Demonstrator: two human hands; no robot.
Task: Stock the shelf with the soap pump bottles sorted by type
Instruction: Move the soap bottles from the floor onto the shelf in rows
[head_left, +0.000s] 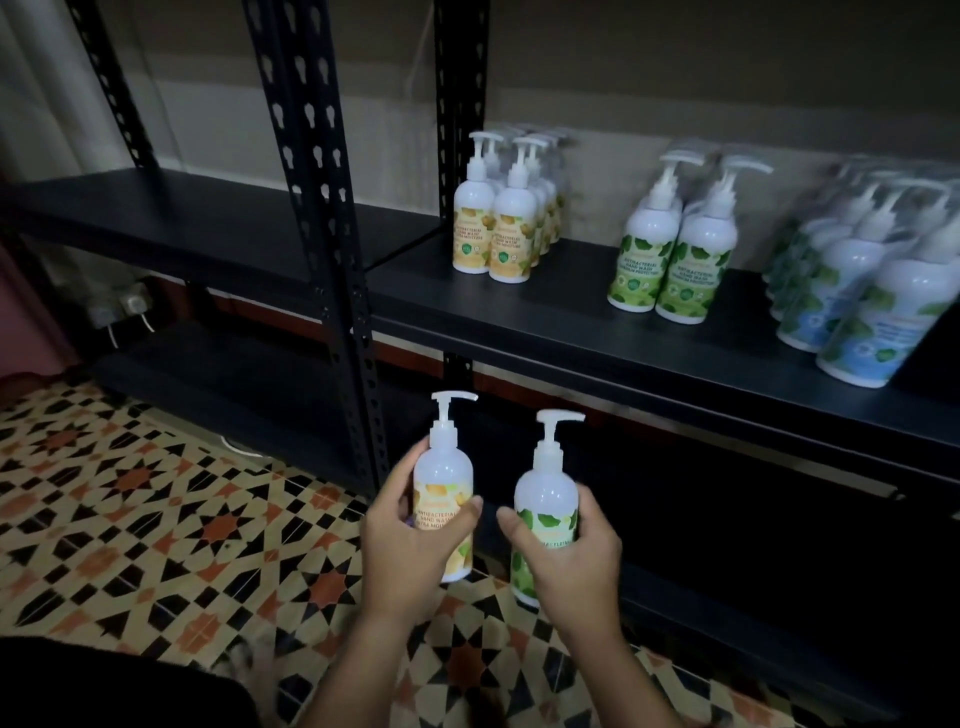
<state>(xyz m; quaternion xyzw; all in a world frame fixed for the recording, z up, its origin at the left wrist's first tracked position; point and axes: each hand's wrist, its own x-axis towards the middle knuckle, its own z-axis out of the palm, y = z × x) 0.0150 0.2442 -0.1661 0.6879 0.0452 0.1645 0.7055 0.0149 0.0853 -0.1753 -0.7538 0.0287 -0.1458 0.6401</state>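
Now holding two bottles upright below the shelf (597, 332) edge, labels facing up, likely so the types can be read and matched. Left hand (410, 540) wrapped around the yellow bottle (444, 499), thumb across the label, fingers curled behind. Right hand (566, 551) wrapped around the green bottle (545, 519) the same way, thumb on the front. Bottles side by side, near but apart.

Up on the shelf, three sorted groups: yellow group (498, 228) at about twelve o'clock from the hands, green group (670, 249) at one o'clock, blue group (862, 280) at two o'clock. Probably bound for the first two groups, one bottle each; rows kept separate so types stay readable from the front. Patterned floor (156, 519) underneath.
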